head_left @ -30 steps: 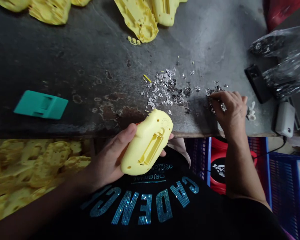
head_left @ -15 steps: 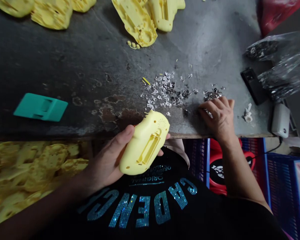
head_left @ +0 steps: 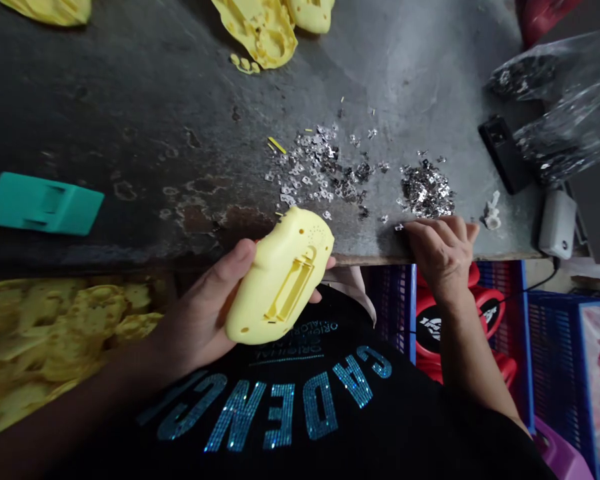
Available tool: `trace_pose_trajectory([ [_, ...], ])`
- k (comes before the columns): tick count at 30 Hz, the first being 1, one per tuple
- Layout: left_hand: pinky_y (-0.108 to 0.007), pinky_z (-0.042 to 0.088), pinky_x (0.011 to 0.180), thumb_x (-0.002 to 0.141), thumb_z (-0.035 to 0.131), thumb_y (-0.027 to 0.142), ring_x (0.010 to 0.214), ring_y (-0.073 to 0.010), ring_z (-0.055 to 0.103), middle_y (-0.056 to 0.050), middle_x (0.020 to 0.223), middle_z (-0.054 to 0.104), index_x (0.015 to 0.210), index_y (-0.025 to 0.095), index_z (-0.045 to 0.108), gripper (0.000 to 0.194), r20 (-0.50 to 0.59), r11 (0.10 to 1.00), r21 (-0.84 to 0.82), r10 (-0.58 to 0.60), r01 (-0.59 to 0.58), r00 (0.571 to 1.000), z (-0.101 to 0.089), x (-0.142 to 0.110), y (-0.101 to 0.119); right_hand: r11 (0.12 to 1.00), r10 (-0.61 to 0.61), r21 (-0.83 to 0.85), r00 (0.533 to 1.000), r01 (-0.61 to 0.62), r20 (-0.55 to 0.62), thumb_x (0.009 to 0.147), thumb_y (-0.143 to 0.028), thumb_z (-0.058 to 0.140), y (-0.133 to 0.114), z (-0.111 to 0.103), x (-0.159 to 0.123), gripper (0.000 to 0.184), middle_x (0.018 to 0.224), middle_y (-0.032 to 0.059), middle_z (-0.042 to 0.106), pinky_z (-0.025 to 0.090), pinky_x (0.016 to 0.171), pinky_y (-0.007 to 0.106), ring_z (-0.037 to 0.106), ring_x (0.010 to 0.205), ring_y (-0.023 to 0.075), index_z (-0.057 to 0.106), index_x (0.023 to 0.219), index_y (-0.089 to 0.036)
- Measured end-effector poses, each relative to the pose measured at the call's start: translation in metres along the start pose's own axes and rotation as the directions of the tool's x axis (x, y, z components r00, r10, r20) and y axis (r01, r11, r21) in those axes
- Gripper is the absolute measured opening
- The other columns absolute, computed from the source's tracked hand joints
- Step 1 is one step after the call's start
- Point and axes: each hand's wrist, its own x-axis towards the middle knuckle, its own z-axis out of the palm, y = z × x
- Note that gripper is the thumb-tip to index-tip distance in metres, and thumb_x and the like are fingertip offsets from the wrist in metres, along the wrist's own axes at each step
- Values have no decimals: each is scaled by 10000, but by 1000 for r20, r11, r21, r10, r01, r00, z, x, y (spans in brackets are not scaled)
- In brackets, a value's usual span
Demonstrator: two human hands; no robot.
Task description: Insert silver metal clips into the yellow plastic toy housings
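Observation:
My left hand is closed around a yellow plastic housing, held tilted at the table's front edge. Its outer face is towards me, showing an open battery compartment and a cluster of small holes. At the table edge on the right, my right hand has its fingers drawn together, with a small metal contact piece at the fingertips. Just beyond that hand lies a pile of shiny metal contacts. Paler, flat metal contacts are scattered to the left of the pile.
A teal plastic block lies at left. More yellow shells lie at the back, others fill the space below left. At right are a black phone, a white device, a clear bag and blue crates.
My right hand has drawn back from the metal pile towards the table edge, with a small metal piece showing at its fingertips. My left hand still holds the yellow housing. The view has shifted slightly.

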Motion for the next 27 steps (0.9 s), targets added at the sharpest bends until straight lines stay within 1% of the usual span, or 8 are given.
trace_pose_trajectory([
  [3,-261,698,739,1065,660,777,1026,-314,900,-165,1442,855,1491,249,843,703,12,1000,-2,-28,28,1000,-3,-1,-1,999,35,37,999,-35,3,1107,-196,734,2,-5,-10,203,1184,-13,913,464,986,464,763,1052,256,790,1212,-360],
  [7,-278,705,769,1063,647,776,1075,-338,890,-187,1510,819,1563,224,790,759,35,998,-13,-61,62,998,-7,0,-4,979,169,120,985,-163,-42,1112,-281,735,1,-9,-12,89,1052,1,883,474,918,444,755,1001,259,806,1145,-324],
  [11,-274,703,778,1058,663,779,1106,-338,888,-165,1541,807,1551,244,799,741,71,996,-29,-78,80,994,-7,1,-6,963,214,163,977,-213,10,1079,-409,792,-8,-2,0,105,983,19,810,455,912,450,703,997,283,825,1070,-310],
  [14,-288,704,819,1094,624,762,1140,-324,879,-138,1562,800,1565,267,791,704,131,995,-58,-74,82,989,-6,1,-8,962,219,164,976,-218,16,1080,-403,786,-12,6,7,129,957,31,789,456,902,457,693,998,294,824,1021,-294],
  [17,-311,699,853,1110,617,742,1079,-296,879,-144,1542,811,1540,240,803,686,123,995,-76,-61,71,991,0,0,-8,949,193,246,980,-199,46,1097,-355,760,-17,1,9,114,965,37,811,501,896,456,717,980,287,826,1036,-284],
  [20,-316,682,818,1073,706,716,987,-287,882,-160,1416,867,1431,208,853,639,117,987,-90,-124,135,985,11,3,-7,896,137,416,988,-155,72,1096,-255,769,-32,-19,12,72,1030,23,857,540,893,447,769,937,253,822,1122,-297],
  [23,-306,645,738,1043,739,730,944,-296,870,-174,1273,897,1391,174,850,664,194,976,-84,-181,200,964,18,8,-5,823,45,563,996,-82,79,1063,-158,799,-54,-39,20,211,1059,1,873,555,868,448,797,878,230,805,1191,-325],
  [27,-336,645,818,1064,701,739,949,-301,850,-135,1091,900,1451,166,807,699,256,976,-59,-187,209,948,23,8,-3,756,-82,654,995,21,63,1035,-116,813,-77,-50,35,272,1084,8,875,604,853,452,808,903,239,791,1202,-330],
])
